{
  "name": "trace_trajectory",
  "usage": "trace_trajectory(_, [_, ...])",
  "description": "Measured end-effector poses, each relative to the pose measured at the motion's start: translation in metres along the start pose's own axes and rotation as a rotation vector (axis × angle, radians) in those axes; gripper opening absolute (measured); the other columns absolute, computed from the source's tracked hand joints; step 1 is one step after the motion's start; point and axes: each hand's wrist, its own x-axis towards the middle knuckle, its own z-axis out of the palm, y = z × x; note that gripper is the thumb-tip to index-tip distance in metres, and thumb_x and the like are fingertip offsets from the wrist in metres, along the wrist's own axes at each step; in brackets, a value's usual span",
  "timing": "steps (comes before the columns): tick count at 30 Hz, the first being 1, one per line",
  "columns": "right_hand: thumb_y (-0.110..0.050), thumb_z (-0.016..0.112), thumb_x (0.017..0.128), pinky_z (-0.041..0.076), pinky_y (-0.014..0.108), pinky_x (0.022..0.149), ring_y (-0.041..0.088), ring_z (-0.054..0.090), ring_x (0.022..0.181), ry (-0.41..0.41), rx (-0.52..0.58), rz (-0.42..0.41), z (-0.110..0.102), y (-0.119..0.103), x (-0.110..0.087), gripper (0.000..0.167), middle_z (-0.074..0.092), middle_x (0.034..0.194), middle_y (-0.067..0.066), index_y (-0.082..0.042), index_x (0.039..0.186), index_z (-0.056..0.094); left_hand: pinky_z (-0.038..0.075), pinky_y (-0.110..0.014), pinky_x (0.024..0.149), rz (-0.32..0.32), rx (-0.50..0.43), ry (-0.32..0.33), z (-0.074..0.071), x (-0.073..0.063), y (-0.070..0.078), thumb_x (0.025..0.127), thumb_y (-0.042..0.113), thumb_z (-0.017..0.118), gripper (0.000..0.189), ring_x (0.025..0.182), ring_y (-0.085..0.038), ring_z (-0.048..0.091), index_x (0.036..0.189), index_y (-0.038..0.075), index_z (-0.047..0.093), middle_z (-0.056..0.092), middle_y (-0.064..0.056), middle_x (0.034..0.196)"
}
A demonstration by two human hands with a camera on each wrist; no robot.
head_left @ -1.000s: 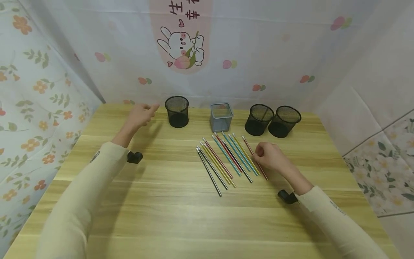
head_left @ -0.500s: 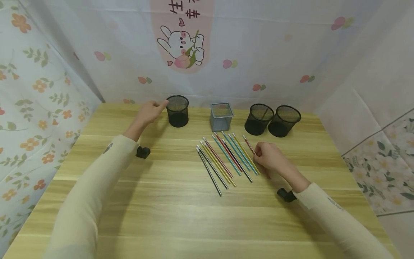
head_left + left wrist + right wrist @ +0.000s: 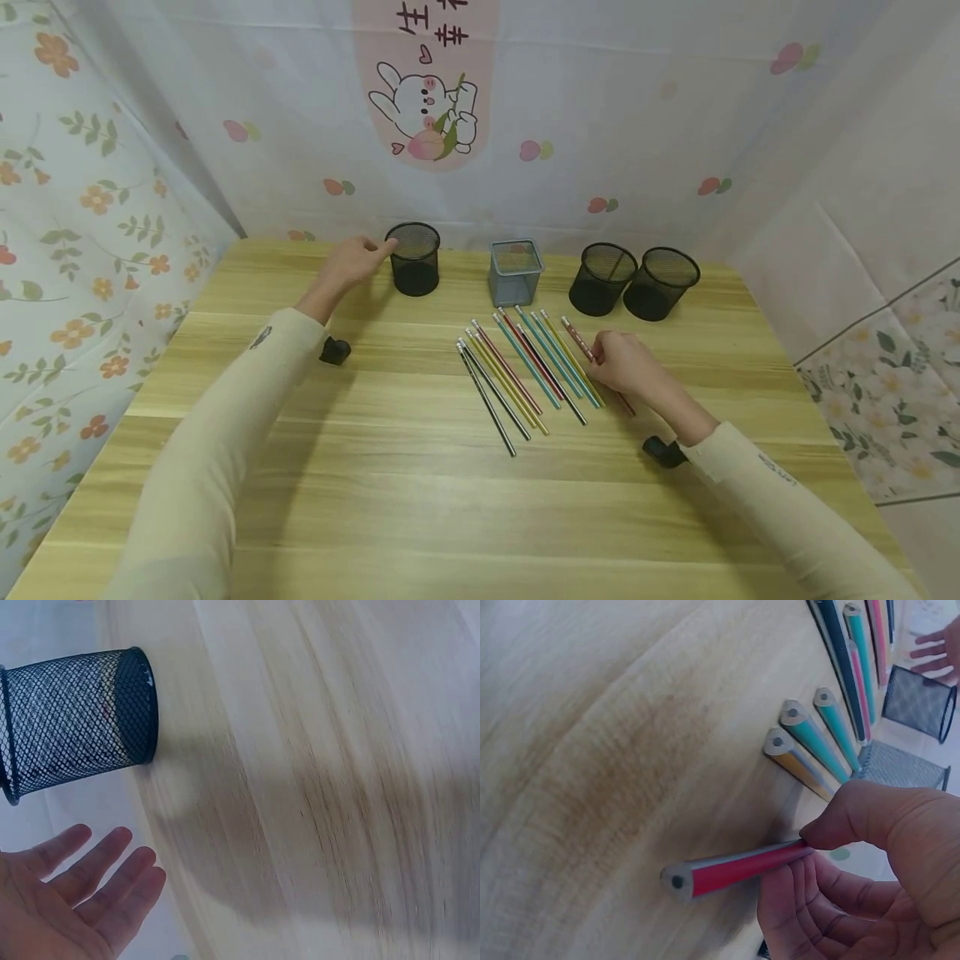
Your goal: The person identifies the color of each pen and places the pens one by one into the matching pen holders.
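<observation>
My right hand [image 3: 624, 363] pinches a red pencil [image 3: 576, 337] between thumb and fingers. In the right wrist view the red pencil [image 3: 742, 871] points its unsharpened end toward the camera, tilted. Several other pencils [image 3: 558, 354] lie side by side just left of this hand, in yellow, blue, red and black. My left hand [image 3: 352, 265] is at the left side of a round black mesh pen holder [image 3: 415, 265], its fingertips at the rim. In the left wrist view the fingers [image 3: 112, 889] are extended beside the pen holder [image 3: 82, 724]; the thumb is out of sight.
A square grey mesh pen holder [image 3: 514, 275] stands at the back middle. Two round black mesh pen holders, one left [image 3: 600, 281] and one right [image 3: 660, 285], stand side by side at the back right. A patterned cloth [image 3: 600, 117] hangs behind the wooden table [image 3: 420, 508].
My left hand has moved right, up to the black pen holder's rim. My right hand has taken hold of the red pencil, whose angle has shifted slightly.
</observation>
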Motion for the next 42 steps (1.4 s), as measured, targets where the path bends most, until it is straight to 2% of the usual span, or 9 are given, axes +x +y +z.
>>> trace_trajectory(5, [-0.004, 0.073, 0.081, 0.048, 0.038, 0.060, 0.023, 0.057, 0.068, 0.016, 0.038, -0.004, -0.003, -0.001, -0.002, 0.013, 0.061, 0.077, 0.008, 0.000, 0.084, 0.062, 0.037, -0.060, 0.103, 0.006, 0.118, -0.024, 0.000, 0.003, 0.000, 0.104, 0.064, 0.027, 0.083, 0.130, -0.047, 0.046, 0.145, -0.004, 0.049, 0.050, -0.025, 0.145])
trace_trajectory(11, [-0.004, 0.073, 0.081, 0.050, 0.037, 0.060, 0.023, 0.060, 0.069, 0.040, 0.071, 0.006, -0.007, 0.000, -0.011, 0.012, 0.064, 0.078, 0.008, 0.000, 0.086, 0.063, 0.036, -0.068, 0.097, -0.030, 0.219, -0.039, 0.000, 0.005, 0.000, 0.102, 0.069, 0.017, 0.087, 0.132, -0.050, 0.043, 0.150, 0.003, 0.047, 0.047, -0.024, 0.149])
trace_trajectory(18, [0.000, 0.068, 0.081, 0.051, 0.036, 0.060, 0.023, 0.062, 0.071, 0.106, 0.157, -0.045, -0.015, 0.001, -0.025, 0.009, 0.065, 0.078, 0.008, 0.002, 0.088, 0.063, 0.044, -0.062, 0.087, -0.022, 0.296, -0.020, 0.003, 0.007, 0.000, 0.101, 0.068, 0.014, 0.087, 0.125, -0.050, 0.050, 0.146, 0.004, 0.050, 0.050, -0.025, 0.146])
trace_trajectory(23, [0.001, 0.067, 0.082, 0.051, 0.036, 0.063, 0.023, 0.063, 0.073, 0.127, 0.204, -0.057, -0.022, 0.001, -0.035, 0.010, 0.065, 0.080, 0.007, 0.002, 0.092, 0.063, 0.047, -0.061, 0.083, -0.008, 0.326, -0.020, 0.004, 0.006, -0.001, 0.102, 0.066, 0.010, 0.088, 0.121, -0.051, 0.052, 0.146, 0.002, 0.050, 0.050, -0.028, 0.143])
trace_trajectory(29, [0.004, 0.064, 0.087, 0.050, 0.031, 0.060, 0.022, 0.062, 0.074, 0.159, 0.288, -0.056, -0.034, -0.004, -0.048, 0.009, 0.064, 0.083, 0.008, 0.003, 0.096, 0.064, 0.046, -0.062, 0.085, -0.007, 0.336, -0.012, 0.005, 0.005, -0.003, 0.102, 0.065, 0.008, 0.089, 0.123, -0.053, 0.050, 0.147, 0.000, 0.050, 0.048, -0.030, 0.144])
trace_trajectory(38, [0.006, 0.064, 0.087, 0.049, 0.024, 0.063, 0.023, 0.063, 0.075, 0.262, 0.325, -0.158, -0.041, -0.005, -0.054, 0.012, 0.064, 0.083, 0.008, 0.002, 0.097, 0.063, 0.044, -0.065, 0.086, -0.023, 0.350, -0.018, 0.005, 0.005, -0.002, 0.102, 0.066, 0.005, 0.091, 0.124, -0.054, 0.049, 0.148, 0.001, 0.050, 0.046, -0.031, 0.146])
trace_trajectory(42, [0.006, 0.066, 0.087, 0.048, 0.023, 0.063, 0.022, 0.063, 0.076, 0.288, 0.347, -0.163, -0.044, -0.003, -0.055, 0.012, 0.064, 0.084, 0.008, 0.001, 0.098, 0.063, 0.043, -0.066, 0.088, -0.027, 0.350, -0.029, 0.005, 0.005, -0.002, 0.101, 0.066, 0.004, 0.092, 0.126, -0.054, 0.047, 0.149, 0.000, 0.048, 0.045, -0.030, 0.148])
